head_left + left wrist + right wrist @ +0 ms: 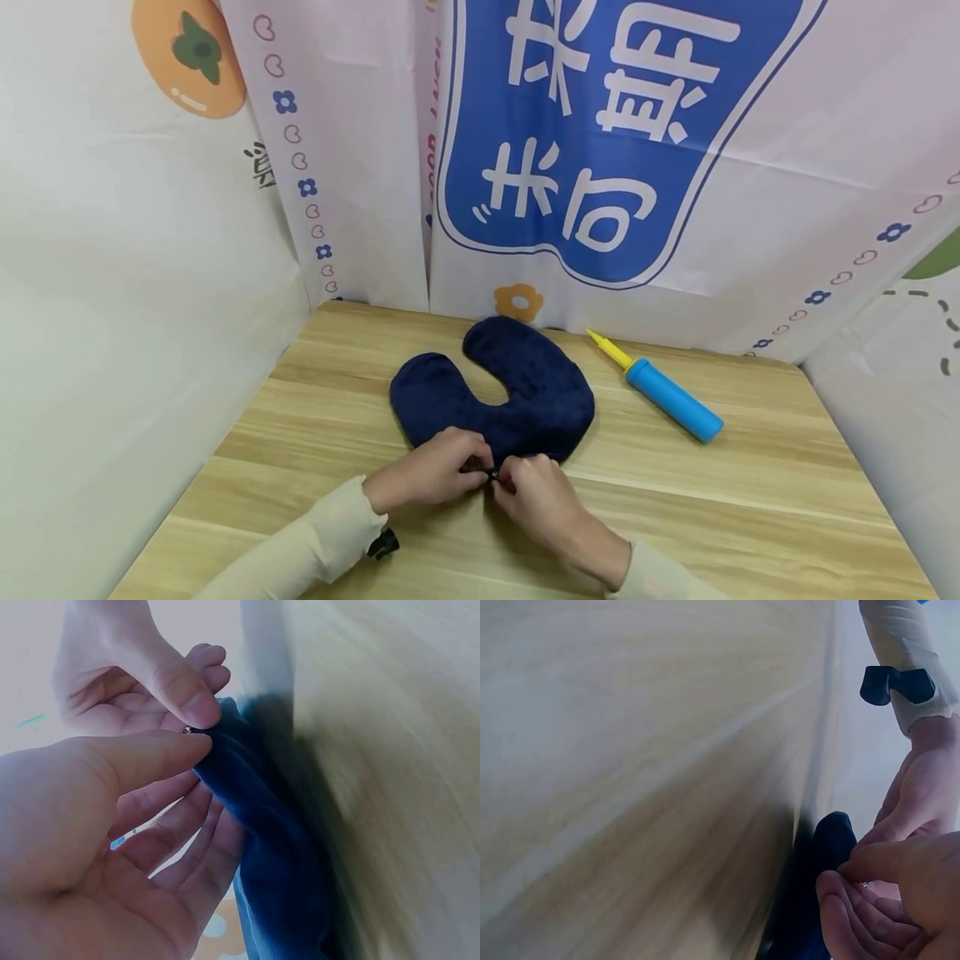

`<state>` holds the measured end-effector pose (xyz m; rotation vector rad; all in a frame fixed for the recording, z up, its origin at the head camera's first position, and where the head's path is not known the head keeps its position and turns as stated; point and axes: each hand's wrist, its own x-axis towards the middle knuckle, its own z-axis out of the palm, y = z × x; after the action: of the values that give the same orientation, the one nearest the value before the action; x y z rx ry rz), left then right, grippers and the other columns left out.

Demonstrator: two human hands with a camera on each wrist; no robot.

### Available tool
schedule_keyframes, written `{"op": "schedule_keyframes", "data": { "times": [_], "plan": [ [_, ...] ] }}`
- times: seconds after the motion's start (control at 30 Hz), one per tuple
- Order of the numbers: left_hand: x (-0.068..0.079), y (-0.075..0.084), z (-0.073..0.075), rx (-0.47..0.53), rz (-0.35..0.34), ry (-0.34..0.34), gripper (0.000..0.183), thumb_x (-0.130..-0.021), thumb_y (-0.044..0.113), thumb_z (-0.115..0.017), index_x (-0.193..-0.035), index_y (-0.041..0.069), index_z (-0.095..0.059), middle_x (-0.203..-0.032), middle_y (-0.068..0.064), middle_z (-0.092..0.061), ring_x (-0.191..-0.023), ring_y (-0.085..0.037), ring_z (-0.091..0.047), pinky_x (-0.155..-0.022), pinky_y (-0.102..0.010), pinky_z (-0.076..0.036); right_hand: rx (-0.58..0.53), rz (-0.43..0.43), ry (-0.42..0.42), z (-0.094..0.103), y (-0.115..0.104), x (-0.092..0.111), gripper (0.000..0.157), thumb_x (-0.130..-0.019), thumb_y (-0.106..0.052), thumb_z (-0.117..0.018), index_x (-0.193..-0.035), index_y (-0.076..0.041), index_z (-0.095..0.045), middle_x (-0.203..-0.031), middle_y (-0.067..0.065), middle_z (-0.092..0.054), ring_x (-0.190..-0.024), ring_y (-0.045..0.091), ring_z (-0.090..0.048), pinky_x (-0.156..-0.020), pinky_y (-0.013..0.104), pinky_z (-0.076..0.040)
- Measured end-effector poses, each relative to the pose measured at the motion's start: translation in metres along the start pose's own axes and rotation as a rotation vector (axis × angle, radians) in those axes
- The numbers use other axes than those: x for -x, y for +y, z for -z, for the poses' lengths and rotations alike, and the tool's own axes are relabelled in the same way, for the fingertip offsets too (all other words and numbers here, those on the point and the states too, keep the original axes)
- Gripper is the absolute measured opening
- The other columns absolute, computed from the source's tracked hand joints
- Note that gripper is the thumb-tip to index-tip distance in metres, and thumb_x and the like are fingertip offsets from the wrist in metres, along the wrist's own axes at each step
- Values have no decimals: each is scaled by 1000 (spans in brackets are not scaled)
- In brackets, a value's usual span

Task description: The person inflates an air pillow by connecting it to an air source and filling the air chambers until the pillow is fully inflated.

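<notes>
A dark blue U-shaped neck pillow (pixel 525 408) lies on the wooden table, its opening toward the back left. At its near edge, my left hand (pixel 446 467) pinches the fabric between thumb and fingers. My right hand (pixel 540 496) pinches the same edge just to the right, and the fingertips of both hands nearly meet. Between them sits a small dark piece with a shiny metal spot (pixel 492 473), mostly hidden by fingers; I cannot tell which hand holds it. In the left wrist view, the pillow's edge (pixel 255 795) runs down past the left fingers.
To the right of the pillow lies a blue hand pump (pixel 675 402) with a yellow nozzle. The wooden table (pixel 750 517) ends at printed cloth walls (pixel 360 167) behind and on both sides. A black wrist mount (pixel 383 544) hangs under the left sleeve.
</notes>
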<state>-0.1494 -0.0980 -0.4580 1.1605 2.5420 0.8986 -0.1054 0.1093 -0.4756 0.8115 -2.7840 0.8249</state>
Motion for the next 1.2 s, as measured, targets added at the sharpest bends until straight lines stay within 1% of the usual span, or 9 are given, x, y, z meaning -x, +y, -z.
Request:
{"op": "schedule_keyframes", "data": {
  "times": [0.17, 0.3, 0.4, 0.5, 0.6, 0.7, 0.83, 0.97, 1.2],
  "plan": [
    [1, -1, 3, -4, 20, 12, 7, -98, 7, -74, -99, 11, -78, -92, 4, -70, -81, -5, -61, -75, -19, -50, -9, 8, 56, 2, 3, 0, 12, -87, -7, -82, -80, -12, -74, -71, -2, -75, -65, 2, -68, -58, 14, -51],
    [1, -1, 5, -1, 19, 23, 7, -99, 7, -73, -101, 10, -78, -95, 2, -71, -82, -6, -61, -75, -19, -50, -34, 10, 69, 7, 6, -1, 11, -87, -5, -81, -81, -10, -73, -73, -1, -76, -65, 0, -69, -59, 12, -52],
    [1, -1, 6, 0, 18, 35, 6, -99, 6, -72, -101, 9, -77, -93, 3, -69, -79, -4, -58, -73, -18, -49, -72, 2, 63, 11, 7, -2, 11, -87, -3, -79, -82, -9, -73, -74, 0, -76, -65, -2, -67, -58, 11, -51],
    [1, 1, 4, -26, 4, 51, 6, -98, 5, -73, -100, 9, -76, -92, 2, -68, -79, -3, -57, -72, -18, -49, -96, 0, 57, 13, 7, -2, 12, -88, -3, -79, -81, -10, -72, -73, 0, -75, -64, -3, -65, -57, 11, -51],
    [1, 3, -1, -65, 0, 63, 5, -96, 6, -75, -98, 11, -75, -92, 2, -68, -80, -2, -56, -71, -18, -49, -108, -7, 39, 13, 7, -2, 13, -88, -4, -79, -81, -11, -71, -72, -1, -74, -63, -4, -64, -56, 12, -50],
    [1, 4, -7, -90, 18, 68, 5, -97, 9, -76, -97, 13, -74, -92, 3, -67, -80, -1, -56, -72, -18, -49, -108, -14, 22, 11, 7, -1, 13, -89, -5, -79, -81, -12, -71, -71, -2, -74, -63, -4, -64, -56, 12, -50],
    [1, 3, -11, -96, 33, 73, 4, -98, 10, -75, -96, 14, -73, -93, 3, -67, -81, -2, -57, -72, -18, -50, -108, -16, 10, 8, 7, -1, 14, -91, -6, -78, -80, -12, -71, -71, -3, -74, -62, -5, -64, -56, 12, -50],
    [1, 3, -10, -94, 31, 81, 4, -98, 9, -75, -96, 12, -73, -93, 3, -67, -81, -3, -59, -72, -19, -51, -111, -13, 7, 6, 7, -1, 15, -91, -6, -77, -80, -12, -70, -69, -4, -72, -61, -6, -61, -56, 12, -49],
    [1, 2, -8, -90, 15, 90, 4, -97, 7, -76, -97, 11, -73, -94, 2, -69, -85, -5, -63, -74, -20, -53, -94, 22, 15, 9, 10, -2, 18, -90, -6, -77, -78, -15, -68, -64, -9, -67, -57, -8, -53, -53, 13, -45]
  ]
}}
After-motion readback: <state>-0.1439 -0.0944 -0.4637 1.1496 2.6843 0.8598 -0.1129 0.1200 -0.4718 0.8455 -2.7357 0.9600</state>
